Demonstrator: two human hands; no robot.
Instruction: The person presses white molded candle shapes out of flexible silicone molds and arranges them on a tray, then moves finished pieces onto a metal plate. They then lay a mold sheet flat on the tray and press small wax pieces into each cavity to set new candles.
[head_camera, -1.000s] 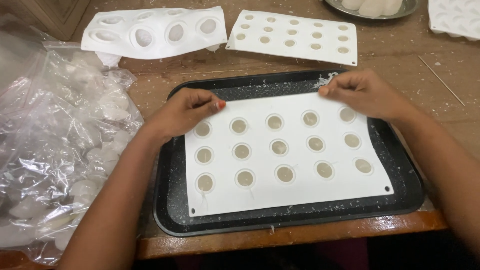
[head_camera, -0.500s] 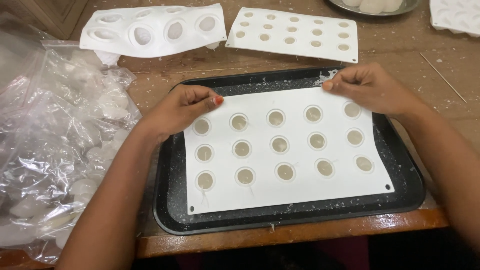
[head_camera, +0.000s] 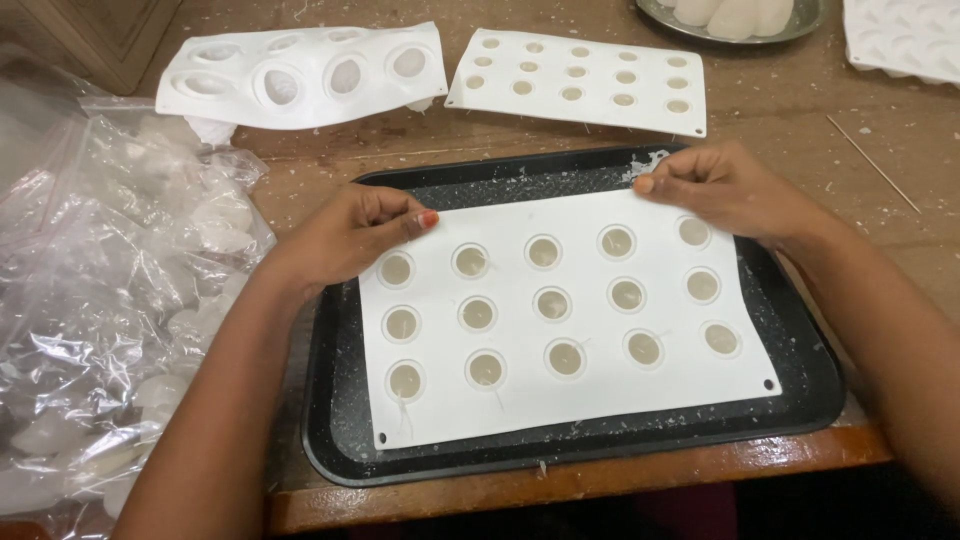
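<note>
A clear plastic bag (head_camera: 100, 300) of pale lumps lies at my far left. My left hand (head_camera: 350, 235) pinches the far left corner of the white silicone mould (head_camera: 570, 400), fingers closed on its edge. The mould lies flat in the black tray (head_camera: 330, 440), its fifteen round cavities filled. My right hand (head_camera: 725, 190) pinches its far right corner the same way.

Metal plate (head_camera: 800, 22): top cut by upper edge; pale pieces on it only partly seen.
White mould (head_camera: 905, 40), top right: cropped by corner.
Clear plastic bag (head_camera: 90, 300): runs off left edge; contents blurred behind film.
Left hand (head_camera: 345, 235), right hand (head_camera: 735, 190): fingertips cover far corners of white silicone mould (head_camera: 560, 400).
</note>
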